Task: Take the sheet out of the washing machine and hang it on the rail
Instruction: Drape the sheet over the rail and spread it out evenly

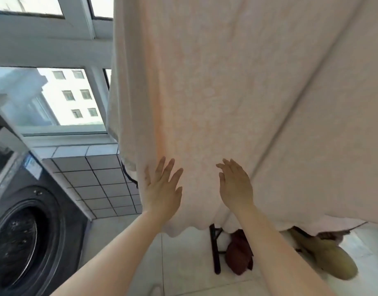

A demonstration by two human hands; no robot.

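A large pale pinkish-white sheet (226, 92) hangs down in front of me and fills most of the view; its scalloped lower edge ends just above the floor. The rail it hangs from is out of view above. My left hand (162, 186) lies flat against the sheet near its left edge, fingers straight and spread. My right hand (235, 184) is held open with straight fingers at the sheet's lower middle, touching or just off the fabric. The dark washing machine (23, 210) stands at the lower left with its round drum opening facing me.
A window (55, 97) and a grey tiled ledge (98, 180) are behind the sheet's left side. Under the sheet are a black stand leg (215, 251), a dark red cloth bundle (239, 257) and a yellowish object (331, 259) on the light floor tiles.
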